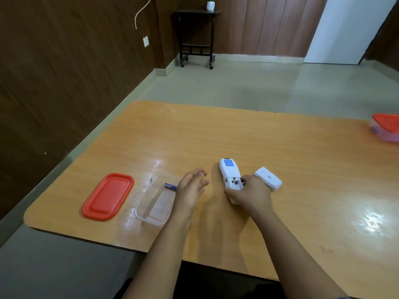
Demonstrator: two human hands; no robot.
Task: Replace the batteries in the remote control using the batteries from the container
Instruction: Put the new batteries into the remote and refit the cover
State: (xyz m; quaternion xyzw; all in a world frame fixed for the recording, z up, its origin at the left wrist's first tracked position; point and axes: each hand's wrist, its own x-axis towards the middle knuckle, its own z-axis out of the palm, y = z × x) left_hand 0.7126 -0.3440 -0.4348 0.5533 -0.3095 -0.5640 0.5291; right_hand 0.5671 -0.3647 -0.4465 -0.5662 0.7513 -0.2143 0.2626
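Note:
A white remote control (228, 172) lies face down on the wooden table (216, 137), its battery compartment open. My right hand (250, 194) grips its lower end. The white battery cover (268, 179) lies just right of it. A clear plastic container (154, 200) sits to the left, with a blue battery (170, 186) at its far end. My left hand (191, 186) hovers between container and remote, fingers spread, holding nothing, partly hiding the battery. The container's red lid (108, 196) lies further left.
A second container with a red lid (386, 127) sits at the table's far right edge. The table's left and near edges drop to the floor. A small dark side table (196, 37) with a potted plant stands by the far wall.

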